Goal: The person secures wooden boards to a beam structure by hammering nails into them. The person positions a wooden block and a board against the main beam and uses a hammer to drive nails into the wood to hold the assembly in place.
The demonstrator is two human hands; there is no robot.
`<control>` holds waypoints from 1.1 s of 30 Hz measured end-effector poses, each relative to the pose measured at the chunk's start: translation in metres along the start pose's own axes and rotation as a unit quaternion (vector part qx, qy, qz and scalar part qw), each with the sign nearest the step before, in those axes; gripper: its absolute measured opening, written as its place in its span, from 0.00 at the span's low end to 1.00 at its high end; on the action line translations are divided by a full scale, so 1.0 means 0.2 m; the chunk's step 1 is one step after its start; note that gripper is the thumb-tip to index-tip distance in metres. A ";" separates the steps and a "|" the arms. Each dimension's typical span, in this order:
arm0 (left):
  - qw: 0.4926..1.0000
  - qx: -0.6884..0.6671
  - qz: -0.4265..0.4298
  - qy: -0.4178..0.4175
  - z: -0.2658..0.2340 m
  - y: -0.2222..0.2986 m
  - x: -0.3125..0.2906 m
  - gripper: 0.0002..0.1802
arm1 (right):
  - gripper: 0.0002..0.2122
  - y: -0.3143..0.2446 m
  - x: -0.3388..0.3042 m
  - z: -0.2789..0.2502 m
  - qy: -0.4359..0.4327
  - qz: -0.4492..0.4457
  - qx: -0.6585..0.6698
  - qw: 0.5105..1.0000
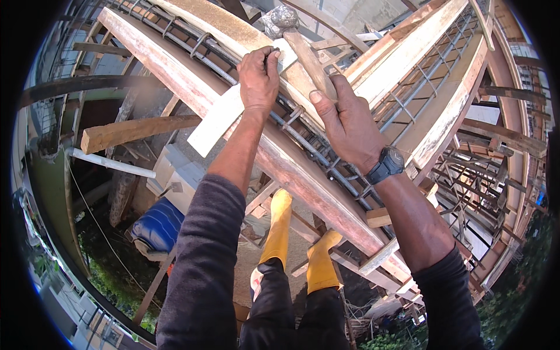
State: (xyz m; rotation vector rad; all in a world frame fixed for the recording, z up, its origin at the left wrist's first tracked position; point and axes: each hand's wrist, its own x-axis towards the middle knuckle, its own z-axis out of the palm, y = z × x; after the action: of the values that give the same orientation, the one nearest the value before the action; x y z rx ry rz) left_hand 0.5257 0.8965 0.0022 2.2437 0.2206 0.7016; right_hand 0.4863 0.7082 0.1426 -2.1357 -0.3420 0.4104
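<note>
My left hand (259, 81) is closed in a pinch, with a small dark thing (276, 51) at its fingertips that is too small to name. Under that hand a pale wooden strip (214, 125) lies crosswise over the long formwork boards (291, 169). My right hand (353, 128), with a black watch at the wrist, is wrapped round the near end of a rounded wooden handle (309, 61). The handle points up and away, beside the strip's far end. Whether a tool head is on its far end, I cannot make out.
Steel rebar cages (318, 154) run inside the formwork, with another cage (411, 105) to the right. A crumpled clear plastic bag (280, 20) sits beyond the handle. Below are my yellow boots (279, 224), a blue sack (157, 224), a timber beam (137, 131) and a white pipe (111, 163).
</note>
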 end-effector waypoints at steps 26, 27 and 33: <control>0.940 0.267 -0.031 -0.208 -0.23 0.00 0.01 0.51 | 0.25 0.24 -0.24 0.01 0.001 0.224 -0.055 0.973; 0.922 0.280 -0.051 -0.263 -0.26 0.00 -0.01 0.54 | 0.25 0.27 -0.25 0.02 -0.003 0.223 -0.055 0.973; 0.913 0.255 -0.096 -0.303 -0.25 0.03 0.06 0.56 | 0.24 0.23 -0.24 0.02 -0.005 0.233 -0.058 0.971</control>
State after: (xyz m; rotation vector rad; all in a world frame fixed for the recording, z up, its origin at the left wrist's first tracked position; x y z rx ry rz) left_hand 0.5067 0.9277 0.0397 2.7600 0.3335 -0.2085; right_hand 0.4461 0.6670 0.1101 -2.3247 0.1441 0.6813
